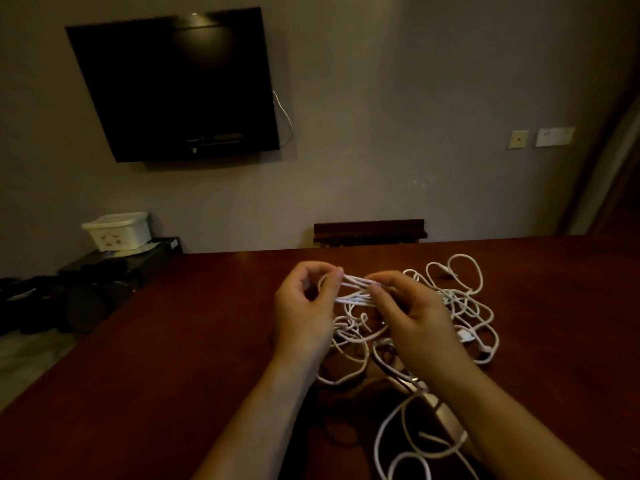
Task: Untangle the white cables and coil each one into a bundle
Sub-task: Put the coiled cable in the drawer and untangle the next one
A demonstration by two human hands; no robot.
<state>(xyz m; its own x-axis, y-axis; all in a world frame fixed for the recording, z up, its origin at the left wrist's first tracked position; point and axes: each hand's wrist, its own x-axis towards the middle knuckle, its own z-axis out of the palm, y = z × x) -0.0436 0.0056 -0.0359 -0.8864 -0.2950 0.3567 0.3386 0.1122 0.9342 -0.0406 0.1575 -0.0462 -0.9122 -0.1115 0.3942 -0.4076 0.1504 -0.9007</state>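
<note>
we are looking at the white cables lying in a loose tangle on the dark red table, right of center, with several strands lifted and stretched taut between our hands, and more loops trailing toward the near edge. our left hand is pinching the strands' left end with curled fingers, and our right hand is gripping the right end, fingers curled round them. beyond the table we are seeing a black tv hanging on the wall, a white basket on a low dark stand at left, and wall plates at right.
</note>
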